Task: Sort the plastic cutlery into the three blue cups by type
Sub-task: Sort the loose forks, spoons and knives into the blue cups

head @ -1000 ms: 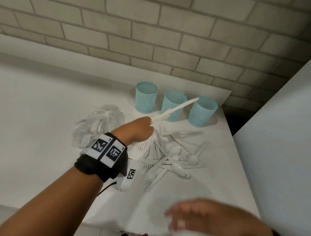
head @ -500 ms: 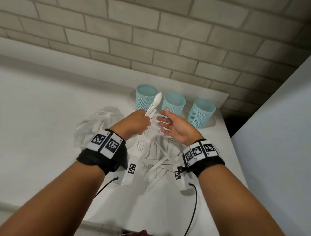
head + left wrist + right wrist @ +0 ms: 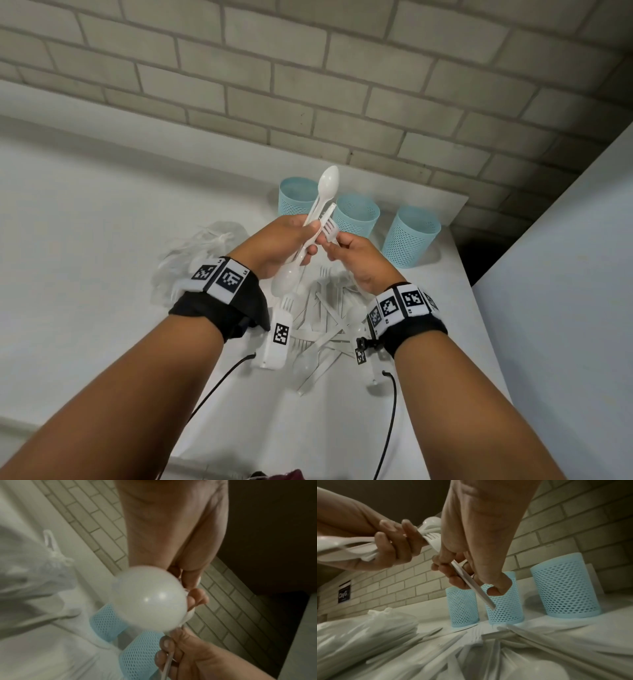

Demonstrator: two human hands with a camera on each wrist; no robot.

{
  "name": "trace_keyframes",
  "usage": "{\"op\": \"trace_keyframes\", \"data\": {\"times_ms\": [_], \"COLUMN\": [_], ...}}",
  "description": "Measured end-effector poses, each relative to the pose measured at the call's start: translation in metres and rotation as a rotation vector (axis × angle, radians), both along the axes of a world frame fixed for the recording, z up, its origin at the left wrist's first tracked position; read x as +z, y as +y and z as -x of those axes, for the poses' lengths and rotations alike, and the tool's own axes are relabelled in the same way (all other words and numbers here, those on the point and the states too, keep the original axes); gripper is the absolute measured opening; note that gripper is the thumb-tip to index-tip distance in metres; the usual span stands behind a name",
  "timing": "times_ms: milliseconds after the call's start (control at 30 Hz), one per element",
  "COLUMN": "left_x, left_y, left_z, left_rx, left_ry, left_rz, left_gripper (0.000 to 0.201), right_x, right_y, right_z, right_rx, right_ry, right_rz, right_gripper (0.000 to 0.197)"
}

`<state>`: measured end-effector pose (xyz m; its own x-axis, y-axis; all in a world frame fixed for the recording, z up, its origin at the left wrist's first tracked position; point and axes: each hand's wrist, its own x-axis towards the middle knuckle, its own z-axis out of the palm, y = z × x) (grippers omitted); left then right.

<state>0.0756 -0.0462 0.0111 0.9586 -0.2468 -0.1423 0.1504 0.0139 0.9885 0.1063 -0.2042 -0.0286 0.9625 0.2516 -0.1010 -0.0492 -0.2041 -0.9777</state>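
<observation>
Two hands grip cutlery: left hand [image 3: 281, 245] bundle [image 3: 317, 219] bowl-up, right hand [image 3: 352, 255] fork [image 3: 464, 577] tines-up.

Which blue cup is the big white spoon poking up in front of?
The leftmost blue cup. In the head view the spoon held by the left hand overlaps its rim; the middle cup and right cup stand clear of it.

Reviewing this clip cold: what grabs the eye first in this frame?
The two hands meeting mid-frame: the left hand grips a bundle of white cutlery with a spoon sticking up, while the right hand pinches a fork at that bundle. Behind them three blue mesh cups stand in a row by the brick wall. Below lies a loose pile of white cutlery on the counter.
</observation>
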Motion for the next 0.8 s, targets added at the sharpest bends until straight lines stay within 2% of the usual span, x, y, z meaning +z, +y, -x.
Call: {"op": "trace_keyframes", "data": {"times_ms": [100,167,300,400,533,633,733,800], "left_x": [-0.008,-0.012,-0.019,-0.025,-0.031,-0.032,-0.033,-0.033], "left_y": [-0.008,-0.011,-0.015,-0.019,-0.022,-0.021,-0.019,-0.019], "left_z": [-0.004,-0.005,-0.007,-0.009,-0.011,-0.011,-0.011,-0.011], "left_rx": [0.020,0.010,-0.005,-0.025,-0.069,-0.104,-0.124,-0.155], "left_ry": [0.108,0.158,0.182,0.199,0.268,0.281,0.263,0.267], "left_rz": [0.143,0.181,0.193,0.214,0.288,0.320,0.308,0.300], "left_gripper": [0.019,0.021,0.023,0.030,0.029,0.027,0.019,0.015], "right_x": [-0.005,-0.007,-0.003,-0.006,-0.003,0.005,0.008,0.007], "right_y": [-0.003,-0.004,-0.010,-0.014,-0.015,-0.014,-0.012,-0.008], "right_z": [-0.002,-0.005,-0.007,-0.010,-0.014,-0.017,-0.020,-0.019], "right_rx": [0.005,-0.019,-0.182,-0.261,-0.260,-0.244,-0.204,-0.184], "right_ry": [0.002,0.062,0.239,0.245,0.263,0.269,0.228,0.179], "right_rz": [0.095,0.073,-0.163,-0.314,-0.450,-0.481,-0.410,-0.301], "right_gripper": [0.020,0.025,0.029,0.043,0.035,0.026,0.030,0.021]}}
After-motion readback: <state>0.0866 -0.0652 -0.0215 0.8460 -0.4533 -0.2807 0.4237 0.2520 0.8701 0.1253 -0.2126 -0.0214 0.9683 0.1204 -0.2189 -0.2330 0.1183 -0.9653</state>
